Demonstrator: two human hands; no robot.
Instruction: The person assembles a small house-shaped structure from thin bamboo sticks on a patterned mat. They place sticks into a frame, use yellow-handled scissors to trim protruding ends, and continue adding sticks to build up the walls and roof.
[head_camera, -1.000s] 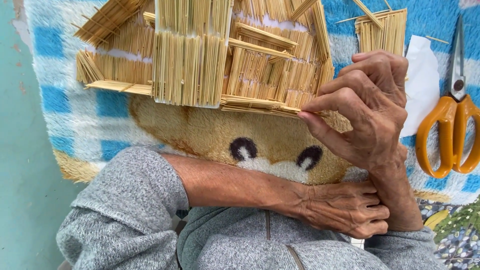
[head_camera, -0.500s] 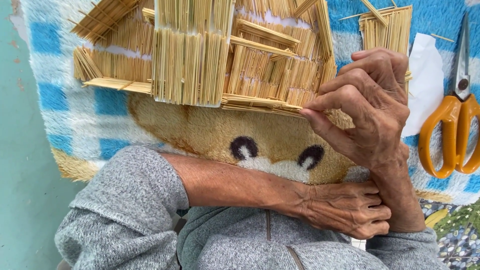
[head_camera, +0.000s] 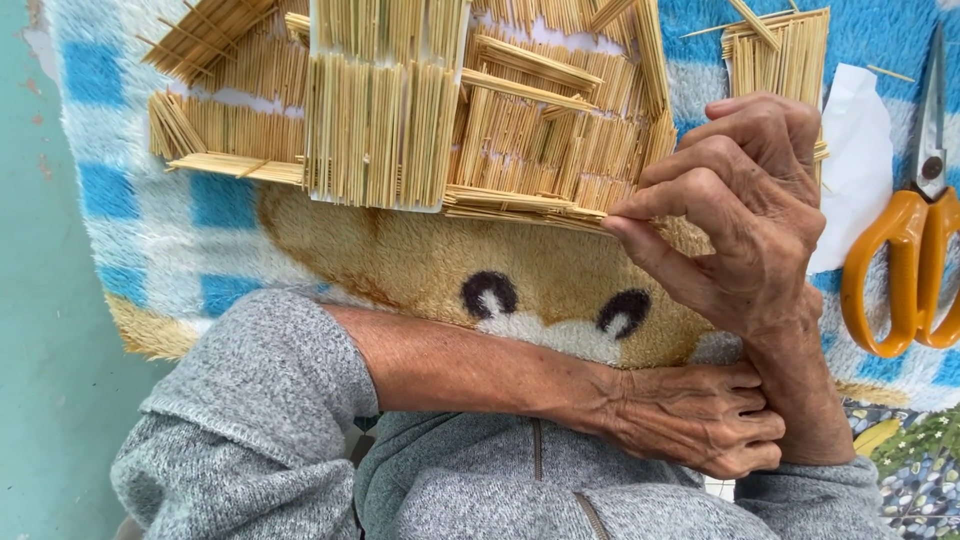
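Observation:
A model house of thin wooden sticks (head_camera: 400, 120) lies on a fluffy mat. My right hand (head_camera: 740, 210) rises from the lower right, and its thumb and forefinger pinch the sticks at the model's lower right edge. My left arm, in a pushed-up grey sleeve, crosses below. My left hand (head_camera: 700, 420) is curled around my right wrist. A separate flat panel of sticks (head_camera: 780, 60) lies just behind my right hand.
The mat (head_camera: 240, 250) is blue-and-white checked with a tan animal face. Orange-handled scissors (head_camera: 915, 230) and a white paper scrap (head_camera: 855, 160) lie at the right. A few loose sticks sit at the top right. A teal floor (head_camera: 50, 300) is at the left.
Hardly anything. My right hand keeps its pinch on the model's edge, my left hand stays on the wrist, and the view shifts only slightly.

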